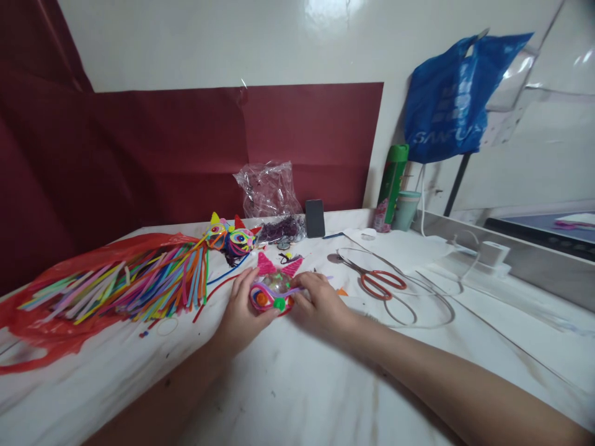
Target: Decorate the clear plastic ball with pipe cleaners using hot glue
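Bare forearms reach toward the white marbled desk's back edge; left hand and right hand grip a round, pink-eared, fuzzy cat head, apparently steadying it.

"What's the worktop like?"
"White, with faint marbled streaks. A red plastic bag spreads out to the left of the left hand, and a thin red stem lies just beside that hand"
"And around the right hand?"
"Orange-handled scissors to its right, a dark phone and blue pen beyond it, and a green spray can farther off, ahead and right"
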`<state>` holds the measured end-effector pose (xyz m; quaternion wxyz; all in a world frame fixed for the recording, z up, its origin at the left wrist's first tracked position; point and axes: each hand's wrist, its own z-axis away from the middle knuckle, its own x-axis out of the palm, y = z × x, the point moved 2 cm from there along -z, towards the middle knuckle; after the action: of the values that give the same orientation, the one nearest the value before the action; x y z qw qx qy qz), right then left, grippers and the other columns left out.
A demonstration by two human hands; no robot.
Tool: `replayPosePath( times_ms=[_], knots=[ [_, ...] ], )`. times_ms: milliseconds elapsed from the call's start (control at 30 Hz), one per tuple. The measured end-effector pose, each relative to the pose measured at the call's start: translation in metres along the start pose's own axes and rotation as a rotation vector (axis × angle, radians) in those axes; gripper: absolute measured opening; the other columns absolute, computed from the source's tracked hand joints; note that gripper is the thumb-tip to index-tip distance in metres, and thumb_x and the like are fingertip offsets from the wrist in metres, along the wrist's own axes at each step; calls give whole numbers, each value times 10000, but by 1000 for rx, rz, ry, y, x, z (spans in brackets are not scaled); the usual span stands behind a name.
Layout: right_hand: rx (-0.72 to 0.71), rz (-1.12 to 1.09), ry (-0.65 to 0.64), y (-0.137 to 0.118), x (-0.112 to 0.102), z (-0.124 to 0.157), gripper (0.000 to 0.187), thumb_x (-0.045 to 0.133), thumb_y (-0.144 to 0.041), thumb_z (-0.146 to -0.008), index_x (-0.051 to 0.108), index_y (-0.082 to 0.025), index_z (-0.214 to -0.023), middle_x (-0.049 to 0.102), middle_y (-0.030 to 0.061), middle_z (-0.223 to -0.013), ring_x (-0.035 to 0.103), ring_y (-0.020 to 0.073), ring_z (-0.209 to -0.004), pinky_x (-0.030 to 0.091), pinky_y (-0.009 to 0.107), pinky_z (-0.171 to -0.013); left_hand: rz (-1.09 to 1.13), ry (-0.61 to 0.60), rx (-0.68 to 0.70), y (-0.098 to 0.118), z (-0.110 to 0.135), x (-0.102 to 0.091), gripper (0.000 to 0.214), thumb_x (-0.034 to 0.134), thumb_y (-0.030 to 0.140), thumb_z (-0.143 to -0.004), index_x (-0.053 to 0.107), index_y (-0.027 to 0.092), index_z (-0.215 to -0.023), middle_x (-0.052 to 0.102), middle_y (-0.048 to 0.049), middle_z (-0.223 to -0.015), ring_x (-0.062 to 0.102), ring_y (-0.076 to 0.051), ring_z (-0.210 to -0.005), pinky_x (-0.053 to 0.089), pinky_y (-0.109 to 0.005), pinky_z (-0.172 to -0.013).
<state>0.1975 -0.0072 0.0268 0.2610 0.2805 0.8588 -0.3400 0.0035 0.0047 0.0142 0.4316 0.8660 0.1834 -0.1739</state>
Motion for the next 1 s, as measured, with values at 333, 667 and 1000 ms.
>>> replayPosePath(
  times_ms=[333, 667, 1000],
  knots=[
    [-96, 33, 74, 3, -8, -4, 199, 558, -125, -818, 579, -199, -1002, 661, 97, -1022, 594, 245, -973, 438, 407, -874, -236, -38, 144, 2, -3, 0, 624, 705, 237, -691, 482, 255, -1274, 461, -117, -1354, 432, -296, -1308, 354, -465, -1094],
    [256, 103, 353, 54, -129, -36, 170, 494, -224, -868, 620, -181, -973, 692, 93, -975, 646, 216, -901, 501, 356, -823, -250, 64, 43, -8, -15, -5, 586, 635, 401, -729, 472, 220, -1261, 507, -122, -1280, 497, -316, -1232, 419, -493, -1035],
    [559, 238, 100, 122, -129, 17, 158, 522, -98, -775, 645, -174, -709, 713, 52, -728, 646, 191, -686, 465, 282, -635, -402, -65, 28, -6, -36, -21, 604, 470, 559, -792, 548, 165, -1243, 543, -154, -1293, 540, -330, -1197, 457, -460, -995]
  ],
)
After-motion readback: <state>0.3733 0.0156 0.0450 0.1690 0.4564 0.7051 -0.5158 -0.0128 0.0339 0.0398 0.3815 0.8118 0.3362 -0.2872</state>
